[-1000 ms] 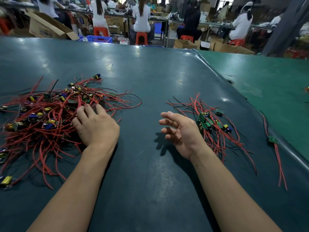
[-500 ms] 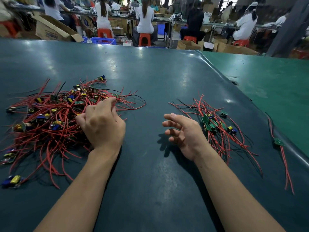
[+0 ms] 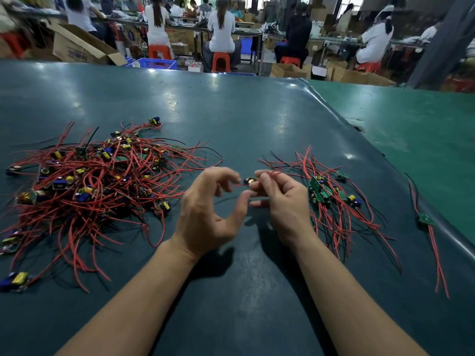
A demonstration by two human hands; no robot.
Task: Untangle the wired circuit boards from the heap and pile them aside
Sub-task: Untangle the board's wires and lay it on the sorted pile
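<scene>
Since 0.5 s ago, 1 board [image 3: 249, 180] has been lifted off the heap [image 3: 90, 186] and is held above the mat [image 3: 231, 119] — pinched by the right hand [image 3: 280, 199], with the left hand [image 3: 205, 209] curled beside it, contact blurred. 1 more unit appears freed — the pile [image 3: 326, 194] lies just to the right.

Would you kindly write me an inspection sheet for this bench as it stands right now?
Surface: dark green mat, glossy, with a lighter green table beyond its right edge.
Job's things: large tangled heap on the left; small sorted pile on the right; one small board held between the hands.
Clutter: one stray board with red wires near the mat's right edge.
Grippers: left hand pinches a red wire at the board; right hand pinches the board.
Cables: red and black leads, knotted in the heap, looser in the pile.
Surroundings: seated workers on red stools, cardboard boxes, blue crate.
</scene>
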